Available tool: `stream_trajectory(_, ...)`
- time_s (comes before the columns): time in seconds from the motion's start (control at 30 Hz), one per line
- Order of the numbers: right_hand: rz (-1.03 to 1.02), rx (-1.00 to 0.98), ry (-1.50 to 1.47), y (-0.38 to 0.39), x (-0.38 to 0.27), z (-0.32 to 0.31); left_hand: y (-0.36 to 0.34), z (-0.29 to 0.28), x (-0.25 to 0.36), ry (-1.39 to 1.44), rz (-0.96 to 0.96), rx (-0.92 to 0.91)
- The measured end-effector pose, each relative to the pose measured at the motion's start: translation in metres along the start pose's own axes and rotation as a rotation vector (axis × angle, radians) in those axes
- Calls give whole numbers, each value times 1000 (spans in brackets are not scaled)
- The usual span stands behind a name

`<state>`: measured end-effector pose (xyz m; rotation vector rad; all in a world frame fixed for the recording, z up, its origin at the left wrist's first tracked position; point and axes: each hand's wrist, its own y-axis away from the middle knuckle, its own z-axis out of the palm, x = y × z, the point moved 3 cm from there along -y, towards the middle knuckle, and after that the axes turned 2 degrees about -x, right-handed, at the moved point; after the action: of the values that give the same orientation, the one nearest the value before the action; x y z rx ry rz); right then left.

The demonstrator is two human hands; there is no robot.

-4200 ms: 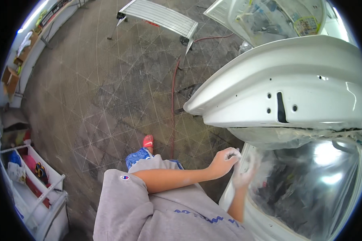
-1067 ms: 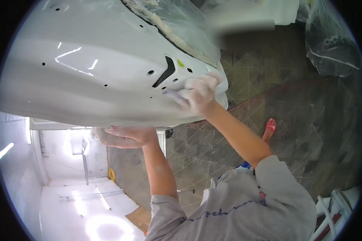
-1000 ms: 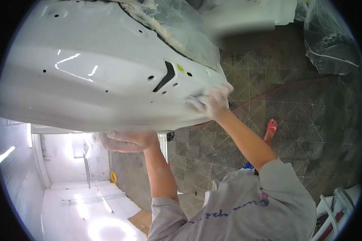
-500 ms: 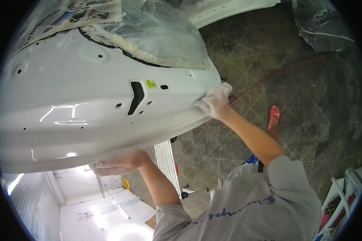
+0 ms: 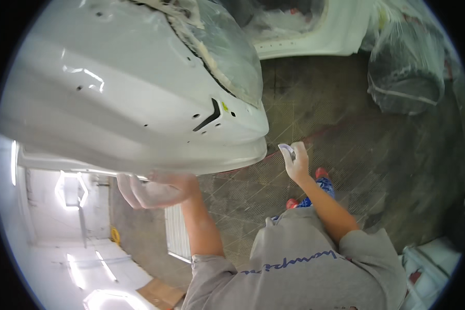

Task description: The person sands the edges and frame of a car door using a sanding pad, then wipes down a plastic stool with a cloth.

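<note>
A large white car body panel (image 5: 134,119) fills the upper left, with several holes and a dark angled slot (image 5: 207,117). My left hand (image 5: 157,191), whitened with dust, is against the panel's near lower edge with its fingers stretched out, partly blurred. Off the panel's right end, my right hand (image 5: 297,164), dusty too, pinches a thin, curved, pale lilac piece of sandpaper (image 5: 287,149) between thumb and fingers. The sandpaper is apart from the panel.
Clear plastic sheeting (image 5: 230,46) covers the panel's window opening. Beyond stand another white body part (image 5: 315,50) and a plastic-wrapped round object (image 5: 405,77). Patterned floor (image 5: 356,155) lies below, crossed by a reddish line. A light-coloured frame (image 5: 434,268) stands at lower right.
My right hand has come off the panel's right end and drawn back toward me, bringing the sandpaper into sight. My left hand stays at the lower edge. The whole view has shifted and turned.
</note>
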<state>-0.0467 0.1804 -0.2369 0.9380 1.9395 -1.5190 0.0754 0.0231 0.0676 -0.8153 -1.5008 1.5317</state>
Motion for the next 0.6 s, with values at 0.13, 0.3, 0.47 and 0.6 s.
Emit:
stream_trajectory(0.13,229,-266,-187,-31,14,-15,49,-22,28,185,200,-573)
stream_trajectory(0.3,274,-593,-360,-74,50,-14,156,64,72,79,-150,-373)
stream_trajectory(0.47,311,-730,-520,-117,56,-49,239,75,105,-184,-325,-245)
stream_trajectory(0.6,249,-874,-575,-148,50,-59,311,39,168,129,-936,-597)
